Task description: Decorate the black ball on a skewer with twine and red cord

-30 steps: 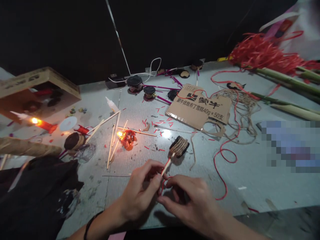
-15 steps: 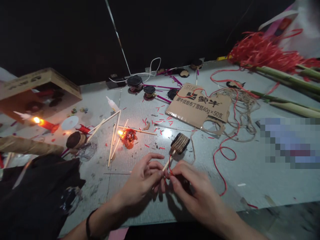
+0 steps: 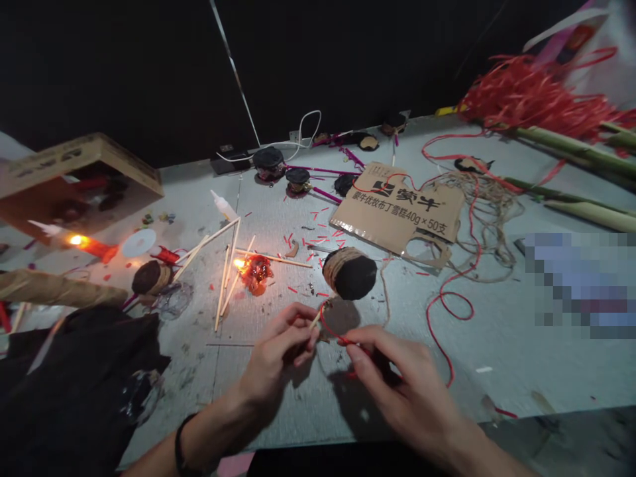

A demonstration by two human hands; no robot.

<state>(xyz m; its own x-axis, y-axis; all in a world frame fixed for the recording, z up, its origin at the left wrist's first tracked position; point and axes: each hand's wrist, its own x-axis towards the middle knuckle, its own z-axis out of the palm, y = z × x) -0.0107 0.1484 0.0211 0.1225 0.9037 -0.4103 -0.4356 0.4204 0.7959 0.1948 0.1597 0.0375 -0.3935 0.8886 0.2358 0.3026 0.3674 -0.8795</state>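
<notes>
My left hand (image 3: 278,351) pinches the thin wooden stick of a small drum (image 3: 349,273), a black round head bound with jute twine, held raised over the table. My right hand (image 3: 397,381) pinches a red string (image 3: 332,331) that loops round the stick just below the drum. The string trails off to the right across the grey table (image 3: 497,344) in a curl (image 3: 450,308).
A burning candle stub (image 3: 252,271) sits close to the left, with loose wooden sticks (image 3: 226,265). Another lit candle (image 3: 92,246) stands by a cardboard box (image 3: 74,179). Printed cardboard (image 3: 402,212), jute twine (image 3: 489,205), red raffia (image 3: 527,99), green stalks and black cloth (image 3: 74,384) surround.
The drum has turned and lifted, so its black face now shows. My right hand has drawn the red string out to the right, forming a loop round the stick.
</notes>
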